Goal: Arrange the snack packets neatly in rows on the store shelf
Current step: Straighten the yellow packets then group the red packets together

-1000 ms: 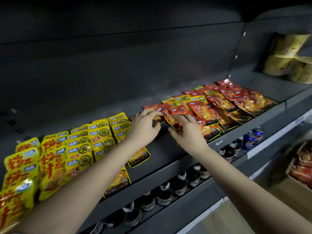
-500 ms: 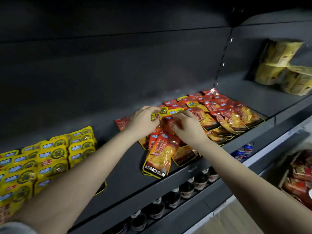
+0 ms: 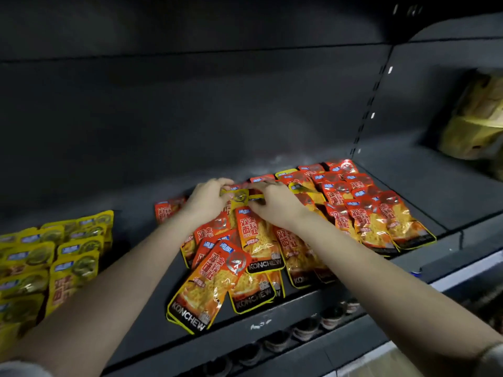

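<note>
Both my left hand (image 3: 208,198) and right hand (image 3: 275,204) are pinched on a yellow-topped packet (image 3: 239,197) at the back of the loose red packets (image 3: 245,254) mid-shelf (image 3: 152,281); straightening is underway, and next, I judge, those askew need squaring into rows.

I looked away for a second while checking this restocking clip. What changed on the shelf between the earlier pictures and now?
Red snack packets that both hands were gathering have spread forward: several now lie fanned toward the shelf front edge. The left hand and right hand still pinch packet tops at the back. The yellow packets and right-hand red rows look unchanged.
</note>
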A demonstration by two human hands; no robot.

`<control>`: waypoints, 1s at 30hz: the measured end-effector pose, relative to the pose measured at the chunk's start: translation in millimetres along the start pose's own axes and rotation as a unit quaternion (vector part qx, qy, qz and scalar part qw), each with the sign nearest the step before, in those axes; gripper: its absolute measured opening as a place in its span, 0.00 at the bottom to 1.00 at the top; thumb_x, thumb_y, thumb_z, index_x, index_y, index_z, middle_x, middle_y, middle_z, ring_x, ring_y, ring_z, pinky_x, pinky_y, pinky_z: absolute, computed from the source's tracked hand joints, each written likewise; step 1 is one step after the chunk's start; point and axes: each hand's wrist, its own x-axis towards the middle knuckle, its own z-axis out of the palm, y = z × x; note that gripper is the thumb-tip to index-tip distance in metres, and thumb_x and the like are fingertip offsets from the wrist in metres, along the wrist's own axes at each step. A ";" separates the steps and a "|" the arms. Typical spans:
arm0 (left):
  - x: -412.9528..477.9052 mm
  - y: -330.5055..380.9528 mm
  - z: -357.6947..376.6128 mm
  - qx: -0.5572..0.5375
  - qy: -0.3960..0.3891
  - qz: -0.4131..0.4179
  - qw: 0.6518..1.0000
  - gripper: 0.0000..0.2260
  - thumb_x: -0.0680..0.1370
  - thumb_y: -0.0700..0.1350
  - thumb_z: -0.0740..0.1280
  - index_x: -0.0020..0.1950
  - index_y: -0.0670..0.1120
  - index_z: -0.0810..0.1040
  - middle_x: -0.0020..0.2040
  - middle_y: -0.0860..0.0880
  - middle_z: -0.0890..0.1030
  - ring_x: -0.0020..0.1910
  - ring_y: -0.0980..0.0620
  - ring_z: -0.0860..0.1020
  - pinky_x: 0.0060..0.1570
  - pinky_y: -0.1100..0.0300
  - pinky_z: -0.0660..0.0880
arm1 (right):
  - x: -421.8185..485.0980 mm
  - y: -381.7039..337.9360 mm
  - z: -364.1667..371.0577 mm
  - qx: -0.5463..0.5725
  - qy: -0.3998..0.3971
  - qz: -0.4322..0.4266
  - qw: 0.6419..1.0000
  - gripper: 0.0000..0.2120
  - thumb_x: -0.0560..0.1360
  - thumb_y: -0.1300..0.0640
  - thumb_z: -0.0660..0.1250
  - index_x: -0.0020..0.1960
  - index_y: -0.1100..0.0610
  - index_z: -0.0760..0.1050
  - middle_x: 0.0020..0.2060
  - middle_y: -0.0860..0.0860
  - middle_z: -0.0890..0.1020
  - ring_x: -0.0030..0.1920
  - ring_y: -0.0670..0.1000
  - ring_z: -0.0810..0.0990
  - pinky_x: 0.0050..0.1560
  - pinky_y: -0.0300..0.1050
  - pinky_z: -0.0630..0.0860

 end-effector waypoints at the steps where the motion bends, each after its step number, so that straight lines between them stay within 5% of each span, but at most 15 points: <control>1: 0.0 -0.1 -0.7 0.000 0.014 0.001 1.000 0.14 0.77 0.43 0.66 0.64 0.48 0.76 0.57 0.48 0.80 0.57 0.48 0.77 0.60 0.57 0.70 | 3.2 -1.3 -0.5 0.010 -0.013 -0.009 1.000 0.22 0.74 0.55 0.63 0.68 0.53 0.69 0.53 0.57 0.82 0.57 0.57 0.77 0.61 0.50 0.71; 6: -0.1 -0.4 -4.7 0.002 0.000 -0.010 1.000 0.13 0.77 0.43 0.67 0.61 0.47 0.78 0.59 0.47 0.78 0.58 0.48 0.76 0.61 0.55 0.71 | 18.6 -4.5 -2.6 0.059 -0.046 -0.045 0.996 0.24 0.74 0.59 0.67 0.69 0.57 0.68 0.64 0.53 0.75 0.64 0.52 0.73 0.64 0.39 0.66; 9: 2.6 -0.5 -4.6 0.013 -0.004 -0.020 1.000 0.10 0.77 0.44 0.67 0.58 0.49 0.80 0.59 0.47 0.77 0.58 0.47 0.75 0.61 0.52 0.71 | 25.6 -4.3 -4.7 0.087 -0.054 -0.041 0.994 0.24 0.73 0.60 0.68 0.68 0.55 0.69 0.60 0.52 0.78 0.61 0.51 0.75 0.59 0.37 0.67; 12: 5.7 -0.9 -2.5 0.008 0.018 -0.022 1.000 0.05 0.76 0.45 0.68 0.50 0.50 0.80 0.55 0.48 0.78 0.54 0.48 0.77 0.57 0.52 0.73 | 26.7 -2.7 -0.7 0.116 -0.025 -0.051 0.992 0.20 0.73 0.62 0.67 0.65 0.55 0.73 0.54 0.52 0.80 0.56 0.51 0.78 0.53 0.33 0.68; 15: 6.9 2.9 -2.8 -0.026 0.064 -0.014 0.997 0.03 0.76 0.42 0.68 0.45 0.50 0.79 0.45 0.51 0.81 0.47 0.50 0.79 0.51 0.53 0.76 | 28.2 -0.5 1.8 0.144 0.010 -0.052 0.988 0.18 0.73 0.63 0.66 0.63 0.59 0.74 0.60 0.51 0.78 0.56 0.52 0.78 0.49 0.30 0.66; 19: 12.5 20.5 -15.3 -0.087 0.169 0.016 0.982 0.03 0.77 0.41 0.66 0.48 0.44 0.78 0.45 0.52 0.80 0.45 0.54 0.77 0.47 0.65 0.70 | 29.4 1.3 -5.0 0.229 0.030 -0.013 0.973 0.26 0.74 0.58 0.67 0.70 0.55 0.64 0.52 0.53 0.80 0.53 0.48 0.77 0.47 0.33 0.69; 22: 15.5 36.3 -30.0 -0.150 0.240 0.016 0.959 0.03 0.76 0.39 0.65 0.48 0.44 0.79 0.44 0.54 0.79 0.45 0.58 0.75 0.44 0.74 0.68 | 31.3 -0.5 -11.7 0.258 0.051 -0.021 0.965 0.18 0.75 0.58 0.67 0.64 0.56 0.72 0.52 0.54 0.82 0.54 0.50 0.79 0.46 0.36 0.75; 26: 13.0 36.3 -48.7 -0.226 0.272 0.013 0.936 0.08 0.75 0.40 0.68 0.53 0.48 0.78 0.47 0.56 0.79 0.50 0.55 0.79 0.54 0.60 0.75 | 35.9 -14.6 -22.2 0.298 0.108 -0.010 0.948 0.14 0.74 0.59 0.67 0.60 0.57 0.76 0.50 0.53 0.83 0.49 0.49 0.80 0.53 0.44 0.76; 30: 0.3 5.2 -65.6 -0.264 0.259 -0.030 0.929 0.11 0.75 0.43 0.69 0.57 0.50 0.78 0.49 0.53 0.81 0.52 0.51 0.80 0.54 0.48 0.78 | 39.9 -41.6 -11.3 0.328 0.069 -0.032 0.941 0.19 0.73 0.59 0.69 0.63 0.53 0.72 0.47 0.52 0.84 0.49 0.51 0.82 0.56 0.52 0.77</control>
